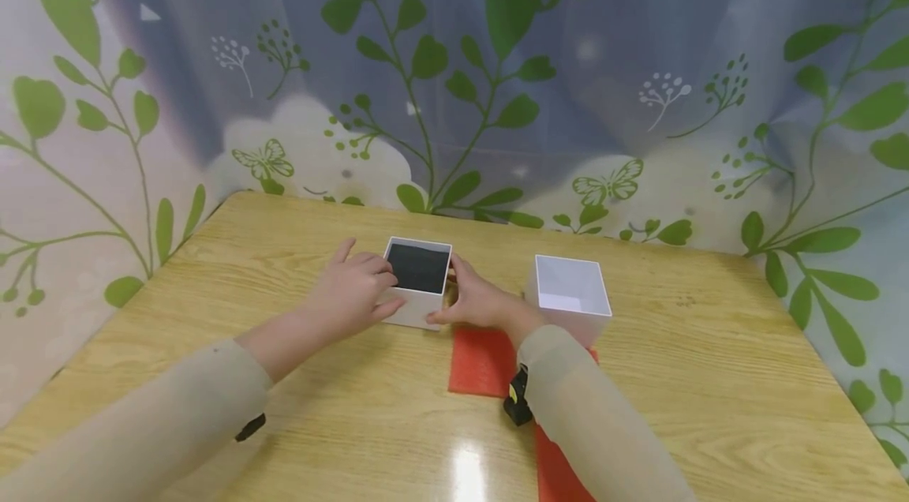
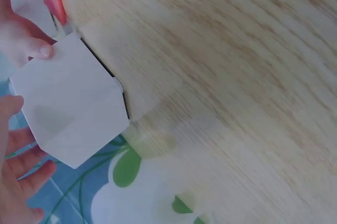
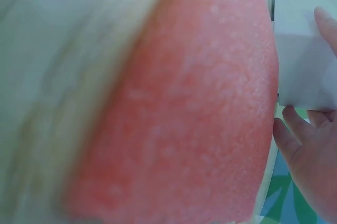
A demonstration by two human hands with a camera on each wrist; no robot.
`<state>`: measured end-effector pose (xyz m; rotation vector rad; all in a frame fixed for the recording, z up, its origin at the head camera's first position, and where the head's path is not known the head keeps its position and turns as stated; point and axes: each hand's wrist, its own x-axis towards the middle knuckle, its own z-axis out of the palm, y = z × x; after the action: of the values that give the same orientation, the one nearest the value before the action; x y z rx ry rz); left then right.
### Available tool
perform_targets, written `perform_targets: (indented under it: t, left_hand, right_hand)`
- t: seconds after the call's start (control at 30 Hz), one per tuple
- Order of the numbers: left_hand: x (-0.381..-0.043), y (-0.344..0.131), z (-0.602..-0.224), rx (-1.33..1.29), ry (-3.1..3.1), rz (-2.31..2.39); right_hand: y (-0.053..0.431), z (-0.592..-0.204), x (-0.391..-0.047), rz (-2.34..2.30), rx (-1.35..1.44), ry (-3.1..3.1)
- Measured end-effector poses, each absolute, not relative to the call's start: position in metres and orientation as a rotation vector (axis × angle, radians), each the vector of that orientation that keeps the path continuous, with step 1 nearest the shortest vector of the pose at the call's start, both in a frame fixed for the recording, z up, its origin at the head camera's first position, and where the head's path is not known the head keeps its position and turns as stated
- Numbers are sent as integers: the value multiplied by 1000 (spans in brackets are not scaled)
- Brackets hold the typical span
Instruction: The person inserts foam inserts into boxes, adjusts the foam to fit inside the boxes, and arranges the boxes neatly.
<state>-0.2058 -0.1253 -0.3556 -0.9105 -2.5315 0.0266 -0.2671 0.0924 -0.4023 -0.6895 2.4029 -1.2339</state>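
Observation:
An open white box [image 1: 413,310] stands on the table, and a dark flat panel [image 1: 419,268] fills its top opening. My left hand [image 1: 351,290] is at the box's left side, its fingers bent over the rim and its thumb by the front face. At the opposite side, my right hand [image 1: 477,298] grips the box, thumb on the front and fingers along the right wall. The left wrist view shows the box's pale front face [image 2: 73,103] between both hands. In the right wrist view the box [image 3: 300,50] appears at the right edge beside fingers [image 3: 295,129].
A second open white box [image 1: 574,286] stands to the right, its pale inside showing. Red felt-like cloth [image 1: 483,364] lies under and beside my right forearm. The wooden table [image 1: 710,376] ends at a leaf-patterned curtain [image 1: 454,91] behind.

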Motion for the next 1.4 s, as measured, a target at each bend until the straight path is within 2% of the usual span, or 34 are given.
perform_targets:
  t: [1.4]
  left_hand:
    - [-205, -127, -349, -831, -2610, 195]
  right_hand:
    - [92, -405, -266, -1250, -718, 2398]
